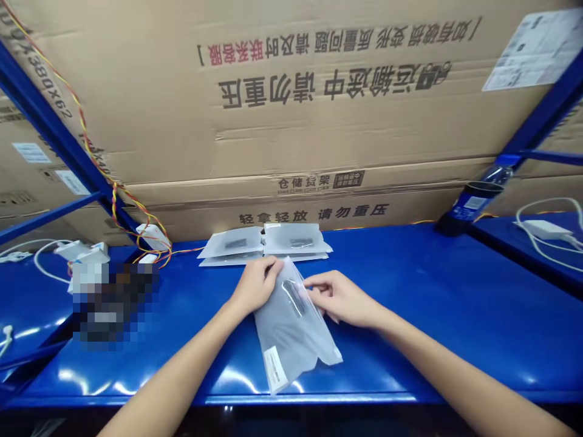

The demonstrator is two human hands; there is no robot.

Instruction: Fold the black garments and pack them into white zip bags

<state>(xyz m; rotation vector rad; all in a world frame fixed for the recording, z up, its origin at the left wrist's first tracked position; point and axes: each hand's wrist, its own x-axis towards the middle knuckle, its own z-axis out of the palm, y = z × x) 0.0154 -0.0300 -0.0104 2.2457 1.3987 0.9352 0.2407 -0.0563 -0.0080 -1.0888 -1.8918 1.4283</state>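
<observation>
A frosted translucent plastic pouch (291,321) is held flat on the glossy blue tabletop (432,303), its top edge pinched by left hand (255,285) and right hand (339,297); two finished-looking stacked pouches (264,243) lie behind; sealing seems unfinished.

A storeroom: blue shelving (410,291) backed by stacked cardboard cartons (291,121)

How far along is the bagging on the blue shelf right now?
Looks done: two stacks of flat grey bags lie at the back of the blue shelf. In hand: the left hand and right hand pinch the top edge of one grey bag. Nothing else unbagged is visible.
</observation>
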